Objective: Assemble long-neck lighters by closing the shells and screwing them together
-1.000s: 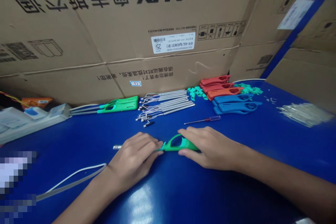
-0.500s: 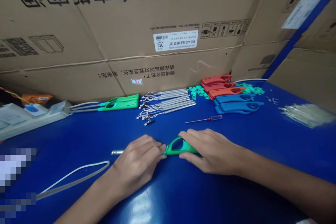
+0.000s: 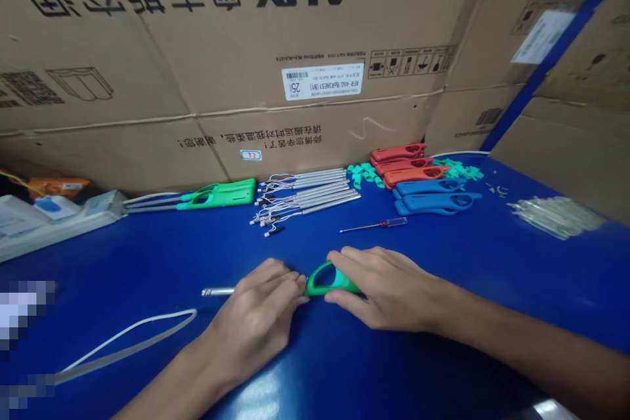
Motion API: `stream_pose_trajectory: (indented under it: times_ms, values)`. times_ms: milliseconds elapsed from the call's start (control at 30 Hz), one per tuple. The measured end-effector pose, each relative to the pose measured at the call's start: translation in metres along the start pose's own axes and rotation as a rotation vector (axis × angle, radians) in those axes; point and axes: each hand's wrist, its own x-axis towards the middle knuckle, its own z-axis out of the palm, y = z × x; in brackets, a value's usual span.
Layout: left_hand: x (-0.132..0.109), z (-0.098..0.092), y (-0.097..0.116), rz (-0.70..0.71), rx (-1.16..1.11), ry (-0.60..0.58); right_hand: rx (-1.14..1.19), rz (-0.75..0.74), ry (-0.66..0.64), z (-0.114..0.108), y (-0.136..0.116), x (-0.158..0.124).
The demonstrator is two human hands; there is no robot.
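A green lighter handle (image 3: 325,279) with a metal tube (image 3: 216,291) sticking out to its left lies on the blue table (image 3: 418,367). My right hand (image 3: 388,289) is closed over the handle's rear part. My left hand (image 3: 258,318) presses down on the tube where it meets the handle, fingers together. Most of the tube is hidden under my left hand.
Behind lie finished green lighters (image 3: 221,195), a row of metal tubes with wires (image 3: 308,193), red handles (image 3: 401,164), blue handles (image 3: 433,195), small green parts (image 3: 361,174), a screwdriver (image 3: 377,226) and clear parts (image 3: 558,216). A white cable (image 3: 128,341) loops at left. Cardboard boxes (image 3: 246,46) wall the back.
Both hands and the green lighter stay in nearly the same spot; they have shifted slightly left and the camera has moved a little.
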Motion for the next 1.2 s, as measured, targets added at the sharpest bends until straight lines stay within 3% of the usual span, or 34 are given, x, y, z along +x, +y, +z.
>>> stream_pose_trajectory:
  times_ms: [167,367,533,700,967,1200]
  values:
    - [0.008,-0.012,-0.010,0.012,0.028,-0.030,0.065,0.047,0.027,-0.004,0.001,0.006]
    - [0.018,-0.036,-0.030,0.074,0.401,-0.182,0.078,0.101,0.115,-0.008,0.009,0.013]
    - [0.016,-0.028,-0.023,0.095,0.439,-0.303,-0.005,0.024,0.084,-0.008,0.009,0.008]
    - [0.014,-0.021,-0.013,-0.001,0.402,-0.436,-0.193,-0.104,0.139,-0.004,0.005,0.002]
    - [0.010,-0.010,0.001,-0.045,0.377,-0.368,-0.248,-0.131,0.172,0.004,-0.002,-0.004]
    - [0.007,-0.007,0.009,-0.145,0.331,-0.416,-0.255,-0.117,0.239,0.006,-0.008,-0.006]
